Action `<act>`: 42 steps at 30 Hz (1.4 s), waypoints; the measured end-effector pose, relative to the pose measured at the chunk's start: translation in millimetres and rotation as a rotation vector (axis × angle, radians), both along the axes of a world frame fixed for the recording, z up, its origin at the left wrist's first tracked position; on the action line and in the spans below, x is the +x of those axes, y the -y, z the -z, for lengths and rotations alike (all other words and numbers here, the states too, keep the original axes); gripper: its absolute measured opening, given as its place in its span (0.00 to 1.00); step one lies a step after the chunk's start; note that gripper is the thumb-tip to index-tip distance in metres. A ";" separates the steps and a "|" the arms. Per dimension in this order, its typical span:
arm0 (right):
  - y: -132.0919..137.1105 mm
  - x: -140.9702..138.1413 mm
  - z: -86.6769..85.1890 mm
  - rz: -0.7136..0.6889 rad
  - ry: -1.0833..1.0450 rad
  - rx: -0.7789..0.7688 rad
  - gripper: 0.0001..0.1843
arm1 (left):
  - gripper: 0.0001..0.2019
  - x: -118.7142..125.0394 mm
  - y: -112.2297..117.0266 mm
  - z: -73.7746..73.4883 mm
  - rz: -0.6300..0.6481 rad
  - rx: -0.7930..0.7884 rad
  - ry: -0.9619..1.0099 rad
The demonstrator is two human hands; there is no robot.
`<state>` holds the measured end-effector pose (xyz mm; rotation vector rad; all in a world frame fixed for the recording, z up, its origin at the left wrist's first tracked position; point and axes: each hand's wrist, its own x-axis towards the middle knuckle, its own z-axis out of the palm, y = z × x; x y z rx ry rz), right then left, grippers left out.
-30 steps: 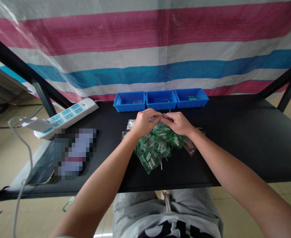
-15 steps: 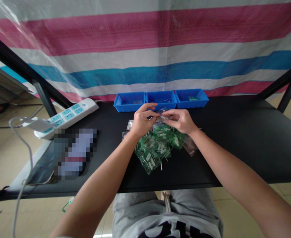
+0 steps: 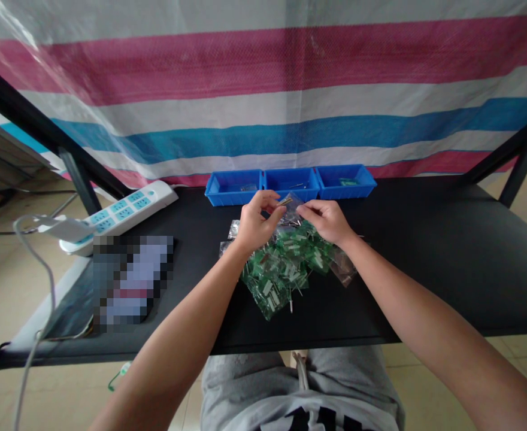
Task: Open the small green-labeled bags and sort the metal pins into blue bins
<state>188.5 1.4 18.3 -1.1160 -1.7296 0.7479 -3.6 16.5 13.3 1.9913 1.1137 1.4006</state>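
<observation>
My left hand (image 3: 255, 221) and my right hand (image 3: 326, 219) are raised side by side over a heap of small clear bags (image 3: 285, 263) holding green parts with metal pins. Both hands pinch one small clear bag (image 3: 290, 208) between them; the left thumb and forefinger grip its left edge, the right fingers its right edge. The heap lies on the black table (image 3: 425, 251) just below the hands.
Three blue trays (image 3: 290, 182) stand in a row at the table's far edge, each with a few small parts. A white power strip (image 3: 120, 212) lies at the left, with a blurred flat object (image 3: 131, 281) nearer me. A striped tarp hangs behind.
My hands have drawn slightly apart and lifted a little, and the small bag between them shows more plainly. The heap has not moved.
</observation>
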 end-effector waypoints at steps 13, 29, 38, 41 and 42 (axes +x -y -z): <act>-7.5 7.3 14.1 -0.051 0.423 0.261 0.11 | 0.23 -36.5 -30.0 4.7 -0.536 -0.011 -0.332; -7.6 9.1 13.2 -0.030 0.503 0.258 0.09 | 0.17 -34.0 -20.8 -1.0 -0.374 -0.014 -0.476; -7.8 9.7 13.5 -0.021 0.509 0.278 0.08 | 0.16 -29.9 -18.8 -0.9 0.136 0.031 -0.676; -7.7 9.8 13.5 -0.024 0.502 0.275 0.07 | 0.19 -30.3 -18.8 1.1 0.217 -0.011 -0.691; -7.7 9.9 13.5 -0.026 0.501 0.273 0.07 | 0.20 -30.5 -18.6 1.0 0.237 -0.028 -0.694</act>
